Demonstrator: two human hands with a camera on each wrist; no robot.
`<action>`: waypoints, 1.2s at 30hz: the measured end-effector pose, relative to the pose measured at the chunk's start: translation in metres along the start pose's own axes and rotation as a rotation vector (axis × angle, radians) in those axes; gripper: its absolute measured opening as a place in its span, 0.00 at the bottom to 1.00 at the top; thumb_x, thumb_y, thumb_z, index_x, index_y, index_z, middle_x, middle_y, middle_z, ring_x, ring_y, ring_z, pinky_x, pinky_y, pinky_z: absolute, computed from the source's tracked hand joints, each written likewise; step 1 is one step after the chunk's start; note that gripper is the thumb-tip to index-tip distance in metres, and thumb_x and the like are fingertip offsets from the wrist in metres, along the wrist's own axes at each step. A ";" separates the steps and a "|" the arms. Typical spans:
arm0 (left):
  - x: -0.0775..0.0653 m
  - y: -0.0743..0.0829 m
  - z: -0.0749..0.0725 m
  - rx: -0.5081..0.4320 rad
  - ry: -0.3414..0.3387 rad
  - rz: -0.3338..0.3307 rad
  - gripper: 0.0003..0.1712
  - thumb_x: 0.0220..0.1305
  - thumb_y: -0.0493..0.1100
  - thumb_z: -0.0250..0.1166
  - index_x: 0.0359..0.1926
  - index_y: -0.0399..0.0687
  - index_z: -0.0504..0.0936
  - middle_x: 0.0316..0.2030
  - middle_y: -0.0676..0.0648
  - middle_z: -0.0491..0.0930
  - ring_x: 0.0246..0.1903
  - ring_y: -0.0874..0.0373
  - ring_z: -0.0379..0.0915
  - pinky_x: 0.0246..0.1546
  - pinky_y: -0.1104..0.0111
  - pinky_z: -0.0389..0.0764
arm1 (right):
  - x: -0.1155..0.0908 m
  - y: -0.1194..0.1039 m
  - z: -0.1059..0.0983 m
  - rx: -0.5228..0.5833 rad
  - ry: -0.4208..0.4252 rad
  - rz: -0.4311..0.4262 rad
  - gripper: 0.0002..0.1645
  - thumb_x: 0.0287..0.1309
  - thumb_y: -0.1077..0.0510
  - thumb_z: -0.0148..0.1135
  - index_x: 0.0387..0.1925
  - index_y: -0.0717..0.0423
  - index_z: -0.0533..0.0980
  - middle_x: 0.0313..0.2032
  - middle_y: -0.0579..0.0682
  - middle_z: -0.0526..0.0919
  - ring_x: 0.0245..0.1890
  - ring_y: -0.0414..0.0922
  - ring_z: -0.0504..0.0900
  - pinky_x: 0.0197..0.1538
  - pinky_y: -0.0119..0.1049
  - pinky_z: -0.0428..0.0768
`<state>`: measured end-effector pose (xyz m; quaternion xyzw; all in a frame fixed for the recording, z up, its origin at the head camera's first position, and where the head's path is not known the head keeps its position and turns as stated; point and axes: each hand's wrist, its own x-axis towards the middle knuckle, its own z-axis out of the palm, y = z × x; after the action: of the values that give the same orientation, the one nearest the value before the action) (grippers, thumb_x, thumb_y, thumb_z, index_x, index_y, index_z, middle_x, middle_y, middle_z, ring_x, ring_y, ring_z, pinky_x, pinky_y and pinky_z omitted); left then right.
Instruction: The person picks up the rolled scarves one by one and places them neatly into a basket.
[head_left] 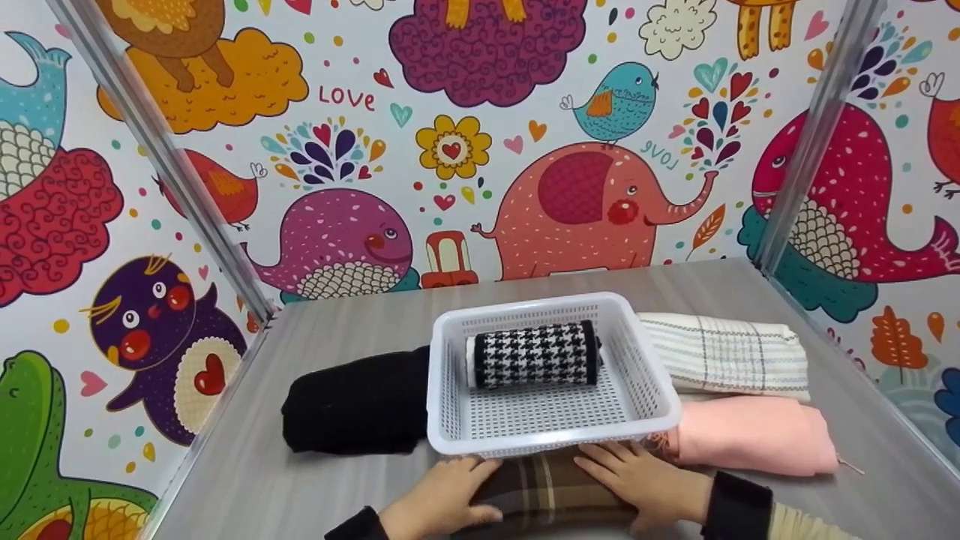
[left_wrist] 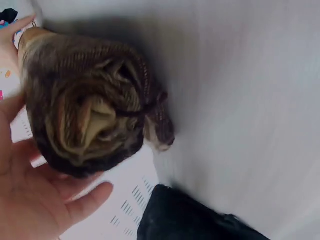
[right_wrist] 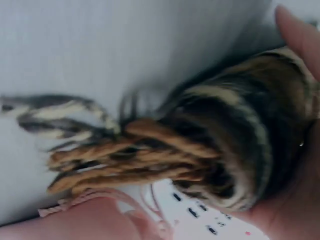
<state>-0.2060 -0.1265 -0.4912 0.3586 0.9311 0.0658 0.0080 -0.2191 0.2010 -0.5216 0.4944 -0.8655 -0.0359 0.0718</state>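
Observation:
A rolled scarf (head_left: 551,487) in brown and dark plaid lies at the near side, crosswise in front of the basket. My left hand (head_left: 442,495) holds its left end, thumb on the near side and fingers toward the basket. On the right part my right hand (head_left: 649,480) holds it, fingers spread over the top and far side, thumb at the near side. The left wrist view shows the roll's spiral end (left_wrist: 95,115) beside my palm. Brown twisted fringe (right_wrist: 135,155) trails from the other end in the right wrist view.
A white plastic basket (head_left: 555,437) holds a black-and-white houndstooth roll (head_left: 536,355). Left of it lies a folded black cloth (head_left: 352,405). To its right are a white striped cloth (head_left: 724,356) and a pink fringed scarf (head_left: 754,436). Patterned panels stand around the grey table (head_left: 240,480).

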 end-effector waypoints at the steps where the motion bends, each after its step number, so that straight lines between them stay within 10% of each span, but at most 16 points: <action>1: 0.000 0.000 0.001 0.006 -0.015 0.016 0.42 0.50 0.64 0.63 0.61 0.46 0.67 0.49 0.46 0.75 0.45 0.52 0.73 0.42 0.61 0.74 | 0.000 0.002 0.000 0.031 -0.006 0.015 0.67 0.22 0.40 0.73 0.67 0.53 0.55 0.62 0.56 0.63 0.57 0.54 0.67 0.47 0.51 0.73; 9: 0.000 -0.011 0.019 -0.192 -0.109 -0.008 0.65 0.35 0.64 0.73 0.69 0.47 0.49 0.56 0.36 0.66 0.42 0.45 0.73 0.31 0.63 0.76 | 0.005 0.010 0.001 0.253 0.015 0.093 0.62 0.21 0.54 0.76 0.66 0.48 0.58 0.50 0.55 0.70 0.41 0.46 0.74 0.39 0.35 0.77; 20: 0.008 -0.009 0.029 -0.230 -0.018 -0.094 0.52 0.27 0.38 0.73 0.60 0.46 0.61 0.38 0.43 0.78 0.34 0.54 0.76 0.27 0.69 0.73 | 0.008 0.017 0.007 0.200 0.162 0.051 0.52 0.28 0.57 0.73 0.63 0.52 0.64 0.48 0.58 0.73 0.32 0.45 0.77 0.34 0.36 0.77; 36: 0.005 -0.005 0.000 -0.329 -0.068 -0.063 0.42 0.28 0.37 0.72 0.52 0.49 0.69 0.34 0.51 0.79 0.31 0.64 0.73 0.29 0.73 0.72 | 0.000 0.017 -0.032 0.307 0.031 0.083 0.54 0.26 0.59 0.72 0.63 0.49 0.64 0.44 0.52 0.79 0.34 0.42 0.77 0.35 0.35 0.77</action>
<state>-0.2129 -0.1265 -0.4918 0.3253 0.9177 0.2047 0.1003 -0.2286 0.2095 -0.4877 0.4639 -0.8793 0.1075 0.0102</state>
